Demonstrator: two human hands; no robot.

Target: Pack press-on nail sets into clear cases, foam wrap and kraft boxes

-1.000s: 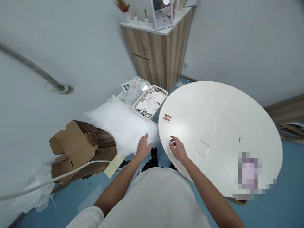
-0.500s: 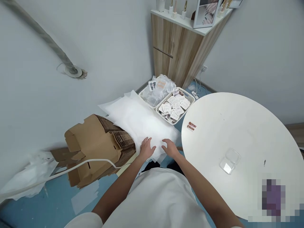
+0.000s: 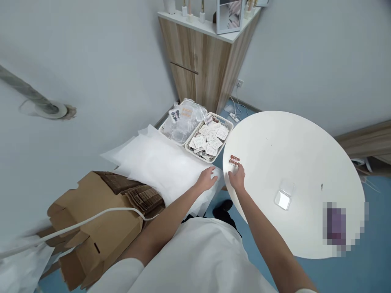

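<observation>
My right hand (image 3: 237, 179) is over the left edge of the round white table (image 3: 308, 150), thumb and fingers apart. Its fingertips are at the lower edge of a small card of reddish-brown false nails (image 3: 234, 160); whether they touch it I cannot tell. My left hand (image 3: 206, 180) hovers with fingers parted at the right end of a stack of thin white sheets (image 3: 159, 158), holding nothing. On the table a clear plastic case (image 3: 284, 195) lies opened out flat.
Behind the sheets are a basket of clear cases (image 3: 183, 122) and a basket of white cards (image 3: 210, 138). Flattened cardboard boxes (image 3: 100, 219) and a white cable (image 3: 122, 209) are at left. A wooden cabinet (image 3: 198, 53) stands in the corner. A pixelated patch covers the table's right edge.
Both hands have moved right, away from above the white sheets. My right hand has reached the nail card on the table. The view has turned, shifting the scene left.
</observation>
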